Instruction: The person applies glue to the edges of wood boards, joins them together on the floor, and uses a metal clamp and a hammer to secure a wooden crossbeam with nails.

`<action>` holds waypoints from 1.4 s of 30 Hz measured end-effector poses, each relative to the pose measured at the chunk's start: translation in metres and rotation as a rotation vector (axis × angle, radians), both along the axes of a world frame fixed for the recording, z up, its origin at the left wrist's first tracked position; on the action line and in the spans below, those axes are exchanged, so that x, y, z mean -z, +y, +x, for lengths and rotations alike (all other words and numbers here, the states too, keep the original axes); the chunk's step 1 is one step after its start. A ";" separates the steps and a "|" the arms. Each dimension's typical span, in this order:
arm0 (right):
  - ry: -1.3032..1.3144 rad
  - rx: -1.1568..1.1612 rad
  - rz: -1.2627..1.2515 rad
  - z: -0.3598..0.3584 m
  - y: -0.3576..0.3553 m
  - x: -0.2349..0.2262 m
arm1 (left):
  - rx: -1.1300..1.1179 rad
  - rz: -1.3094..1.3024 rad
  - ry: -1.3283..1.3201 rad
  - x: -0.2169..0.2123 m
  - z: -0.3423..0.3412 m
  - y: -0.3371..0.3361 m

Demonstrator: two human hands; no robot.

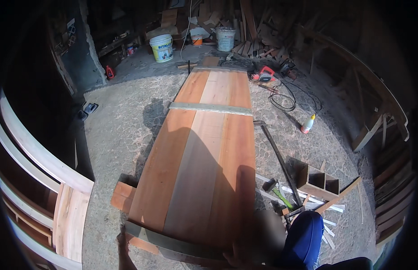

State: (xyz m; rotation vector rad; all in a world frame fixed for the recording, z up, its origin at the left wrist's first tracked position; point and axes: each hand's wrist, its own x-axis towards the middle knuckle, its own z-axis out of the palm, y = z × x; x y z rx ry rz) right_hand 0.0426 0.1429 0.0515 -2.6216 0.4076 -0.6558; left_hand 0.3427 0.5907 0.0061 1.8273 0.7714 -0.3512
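A long panel of three reddish and pale boards (200, 157) lies lengthwise in front of me, with my shadow across it. Over its near end runs a dark wooden batten (173, 243). My left hand (123, 238) is closed at the batten's left end, its fingers mostly hidden. Toward the batten's right end, my right hand (236, 258) grips it in deep shadow, only partly visible. Another pale batten (211, 108) crosses the panel farther away.
Bricks (123, 196) sit beside the panel's left edge. To the right are a long metal bar clamp (281, 162), a green-handled hammer (282, 198), a divided wooden box (318, 182), a glue bottle (308, 124) and a red power tool (264, 74) with its cable. Buckets (162, 48) stand behind.
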 end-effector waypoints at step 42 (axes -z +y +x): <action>0.301 0.082 1.241 0.083 0.010 -0.015 | 0.083 0.172 -0.942 -0.403 -0.089 -0.108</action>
